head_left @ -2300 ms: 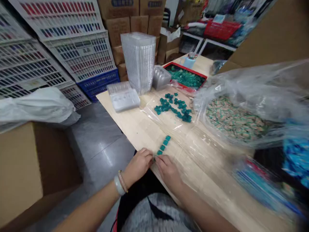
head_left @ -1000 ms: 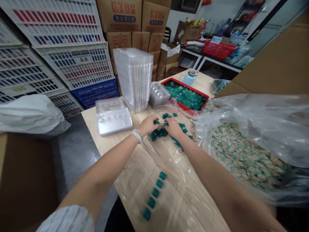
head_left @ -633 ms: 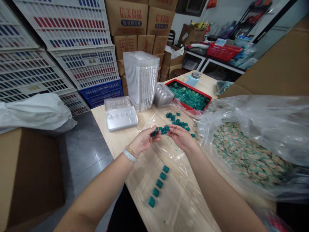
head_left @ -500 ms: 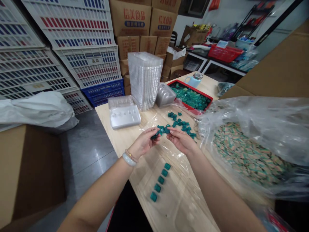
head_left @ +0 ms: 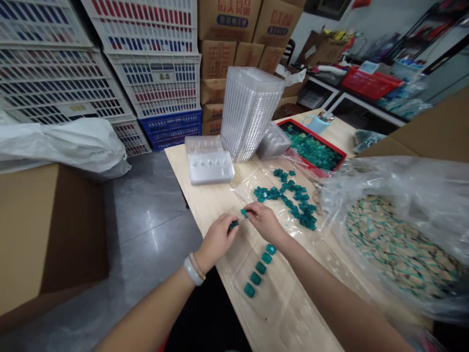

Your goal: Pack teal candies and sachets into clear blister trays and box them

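My left hand (head_left: 221,237) is closed around a few dark green square pieces (head_left: 232,225), mostly hidden by the fingers. Between the fingertips of my right hand (head_left: 264,221) is one green square piece (head_left: 244,213). Both hands are above the wooden table (head_left: 205,208), a short way apart. Nearer to me lies a clear plastic tray (head_left: 252,305) with a slanting row of several green pieces (head_left: 261,267) in it. Beyond my right hand, a loose pile of green pieces (head_left: 289,195) is spread on a clear plastic sheet (head_left: 252,176).
A tall stack of clear trays (head_left: 249,112) stands at the back, beside a lower stack (head_left: 210,168). Behind the pile sits a red tray (head_left: 339,159) full of green pieces, near a light blue mug (head_left: 317,123). At right is a plastic bag (head_left: 406,244) of small wrapped pieces.
My hands have come back from the loose pile toward me and parted. The right fingers now hold one green piece away from the left hand. The head view has shifted left.
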`<state>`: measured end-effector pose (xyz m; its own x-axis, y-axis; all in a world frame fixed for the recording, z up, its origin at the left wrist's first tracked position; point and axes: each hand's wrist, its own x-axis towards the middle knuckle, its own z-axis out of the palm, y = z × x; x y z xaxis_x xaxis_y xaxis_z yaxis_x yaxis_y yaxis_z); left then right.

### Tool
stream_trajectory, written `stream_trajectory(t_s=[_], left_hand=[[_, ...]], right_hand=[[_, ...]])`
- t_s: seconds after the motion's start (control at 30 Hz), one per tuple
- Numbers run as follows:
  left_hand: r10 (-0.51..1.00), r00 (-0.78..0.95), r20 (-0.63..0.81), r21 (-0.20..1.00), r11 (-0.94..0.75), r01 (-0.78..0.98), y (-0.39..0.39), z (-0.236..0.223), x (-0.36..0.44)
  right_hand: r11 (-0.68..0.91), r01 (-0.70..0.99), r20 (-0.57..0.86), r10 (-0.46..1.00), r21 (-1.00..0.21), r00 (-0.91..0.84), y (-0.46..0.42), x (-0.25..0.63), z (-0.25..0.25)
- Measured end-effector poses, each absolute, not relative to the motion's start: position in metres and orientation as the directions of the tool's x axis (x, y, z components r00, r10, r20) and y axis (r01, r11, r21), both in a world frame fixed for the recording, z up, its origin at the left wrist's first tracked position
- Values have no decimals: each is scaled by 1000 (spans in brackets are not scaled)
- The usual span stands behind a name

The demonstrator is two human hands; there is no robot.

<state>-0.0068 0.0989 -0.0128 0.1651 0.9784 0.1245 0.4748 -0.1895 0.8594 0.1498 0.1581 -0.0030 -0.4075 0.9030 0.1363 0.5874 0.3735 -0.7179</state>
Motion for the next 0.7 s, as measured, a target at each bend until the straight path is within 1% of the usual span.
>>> stream_trajectory(t_s=[0.07, 0.13, 0.2, 0.27, 0.3, 0.37, 0.4, 0.47, 0.53, 0.6, 0.7], left_hand=[[971, 206, 121, 837, -211, 505, 98, -16, -8], [968, 213, 133, 838, -224, 498, 98, -17, -9], [977, 147, 151, 866, -203, 456, 101, -16, -10], [992, 29, 120, 915, -122, 383, 108, -12, -8], [997, -13, 72, 942, -63, 328, 113, -9, -6], [997, -20, -73, 979, 75, 191, 121, -3, -1], [989, 2, -148, 982, 146, 122, 124, 0, 1], [966, 34, -258, 966, 257, 15, 128, 6, 6], [949, 37, -314, 947, 316, -54, 127, 11, 9], [930, 79, -358, 921, 366, -130, 123, 14, 11], [871, 255, -419, 826, 483, -292, 119, 15, 11]], right_hand=[[446, 578, 134, 855, -683, -501, 161, 151, -5], [415, 571, 105, 862, -708, -497, 161, 152, -5], [290, 538, 60, 913, -792, -403, 158, 153, -5], [131, 438, -7, 954, -890, -299, 154, 153, -3], [66, 373, -39, 963, -925, -267, 151, 152, -1], [3, 281, -67, 969, -960, -239, 146, 150, 4], [3, 266, -58, 973, -964, -223, 144, 150, 6], [30, 286, -24, 983, -958, -182, 139, 150, 10], [60, 336, 12, 990, -940, -144, 134, 150, 12], [87, 379, 43, 991, -921, -123, 129, 151, 13], [131, 398, 92, 989, -908, -117, 123, 150, 13]])
